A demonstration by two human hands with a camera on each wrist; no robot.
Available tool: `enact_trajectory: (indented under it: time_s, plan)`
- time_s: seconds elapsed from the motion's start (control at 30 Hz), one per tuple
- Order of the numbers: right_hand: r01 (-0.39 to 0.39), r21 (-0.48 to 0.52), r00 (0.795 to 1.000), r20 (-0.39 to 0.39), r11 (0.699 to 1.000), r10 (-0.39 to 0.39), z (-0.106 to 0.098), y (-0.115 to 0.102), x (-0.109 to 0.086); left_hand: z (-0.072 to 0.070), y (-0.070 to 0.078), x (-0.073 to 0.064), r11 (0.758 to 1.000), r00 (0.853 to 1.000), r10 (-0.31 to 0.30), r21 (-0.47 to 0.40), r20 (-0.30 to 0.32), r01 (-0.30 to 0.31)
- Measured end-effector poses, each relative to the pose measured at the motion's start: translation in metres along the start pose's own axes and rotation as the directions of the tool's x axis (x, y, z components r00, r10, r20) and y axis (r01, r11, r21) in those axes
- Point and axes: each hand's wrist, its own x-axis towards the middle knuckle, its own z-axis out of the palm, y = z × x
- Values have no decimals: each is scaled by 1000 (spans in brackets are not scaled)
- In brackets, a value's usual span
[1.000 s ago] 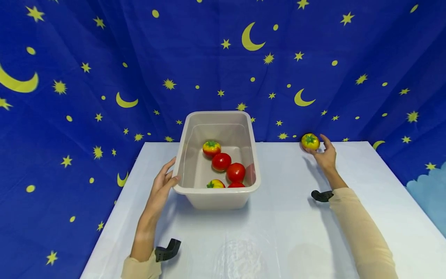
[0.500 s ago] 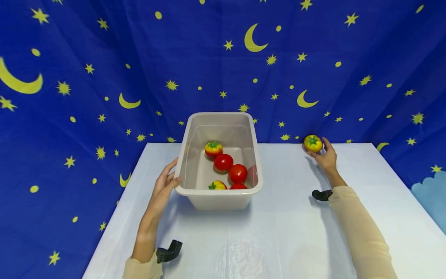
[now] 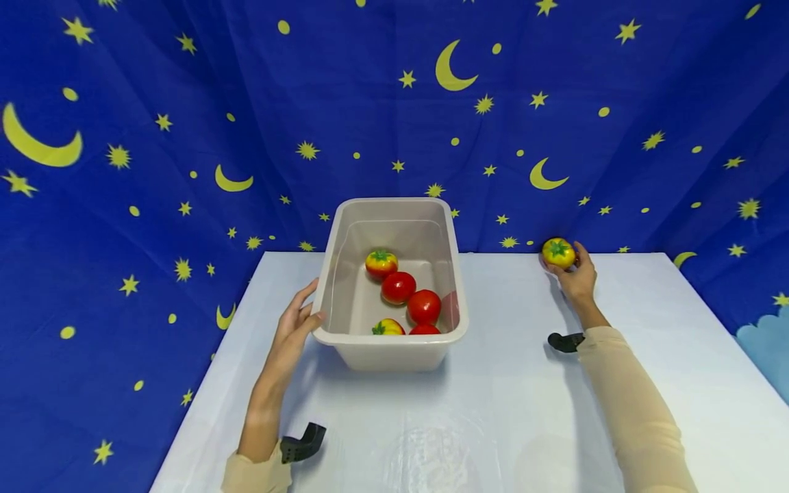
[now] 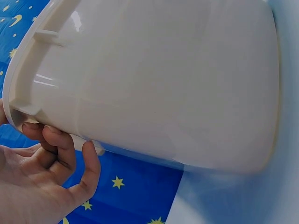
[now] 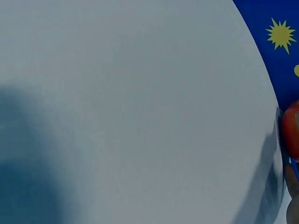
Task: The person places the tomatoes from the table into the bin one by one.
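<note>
My left hand (image 3: pixel 288 339) grips the left rim of a grey plastic bin (image 3: pixel 390 356), thumb above and curled fingers (image 4: pixel 60 140) beneath, as the left wrist view shows. Inside the bin lie several toy tomatoes: a yellow-and-red one (image 3: pixel 381 264) with green leaves, red ones (image 3: pixel 398 287), and others partly hidden by the front rim. Over at the table's back edge, my right hand (image 3: pixel 579 279) pinches a yellow toy tomato (image 3: pixel 558 253) with a green leafy top between thumb and fingers. Its red side (image 5: pixel 290 133) shows at the right border of the right wrist view.
A white table (image 3: pixel 505 383) bears the bin. Behind and beside it hangs a blue cloth (image 3: pixel 370 103) with yellow moons and stars, close against the back edge. Black curved mounts (image 3: pixel 303 444) stick out at both wrists.
My right fingers have drawn in from a looser spread and now touch the yellow tomato, which stays in place. The left hand keeps its grip on the bin. The head view has shifted slightly.
</note>
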Motion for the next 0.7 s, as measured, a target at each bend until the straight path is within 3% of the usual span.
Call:
enact_trajectory:
  time_s: [0.33, 0.5, 0.7]
  plan:
    - [-49, -35, 998, -46, 998, 47, 2, 5, 4, 0, -2, 0, 1000, 1000, -4, -8, -1, 4]
    - [-45, -32, 998, -46, 998, 43, 0, 6, 5, 2, -2, -1, 1000, 1000, -7, -12, -5, 7]
    - [-90, 14, 996, -18, 996, 91, 0, 5, 2, 2, 0, 0, 1000, 1000, -3, -9, -10, 3]
